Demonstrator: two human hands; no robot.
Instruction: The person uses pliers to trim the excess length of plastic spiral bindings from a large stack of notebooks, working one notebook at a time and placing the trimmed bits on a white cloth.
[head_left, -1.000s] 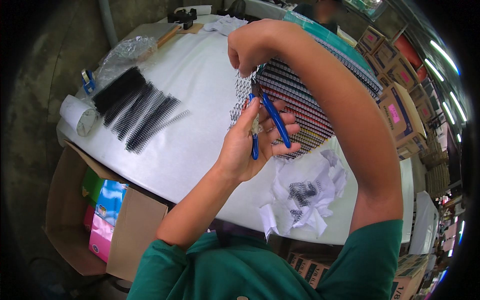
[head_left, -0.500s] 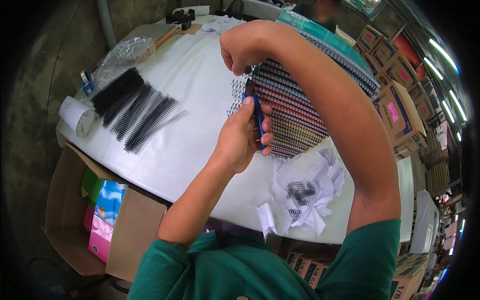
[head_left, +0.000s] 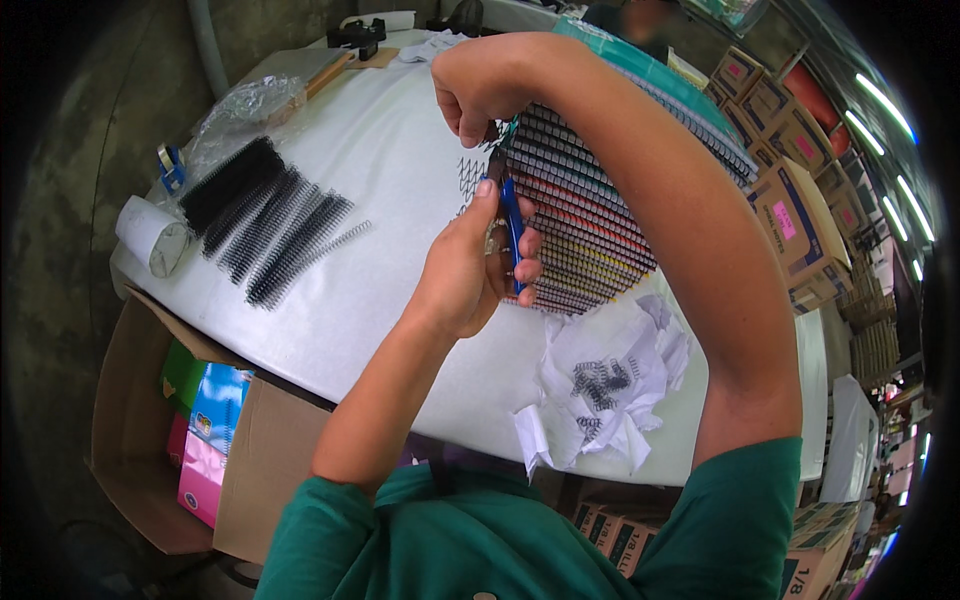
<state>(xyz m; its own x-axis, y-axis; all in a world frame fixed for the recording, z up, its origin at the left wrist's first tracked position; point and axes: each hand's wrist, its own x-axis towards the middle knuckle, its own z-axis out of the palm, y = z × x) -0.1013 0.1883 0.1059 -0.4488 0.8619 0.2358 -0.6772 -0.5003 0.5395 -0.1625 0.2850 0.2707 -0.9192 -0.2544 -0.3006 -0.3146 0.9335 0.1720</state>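
Gripping the blue-handled pliers (head_left: 513, 235) with your left hand (head_left: 470, 270), you had the fingers closed around the handles and the thumb lying straight along them, and the tool's tip was at the left edge of the stack of spiral-bound notebooks (head_left: 590, 220). Your right hand (head_left: 480, 85) was above the pliers, at the upper left corner of the same stack, with the fingers curled and pinching at a black wire binding there; what exactly it pinched, I cannot tell. The stack lay on the white table (head_left: 390, 150). To the left of the stack, well apart, was a row of loose black wire spirals (head_left: 270, 220), and further left a roll of white paper (head_left: 152, 236). Below the stack, near its lower edge, crumpled white paper (head_left: 600, 385) held small black wire pieces.
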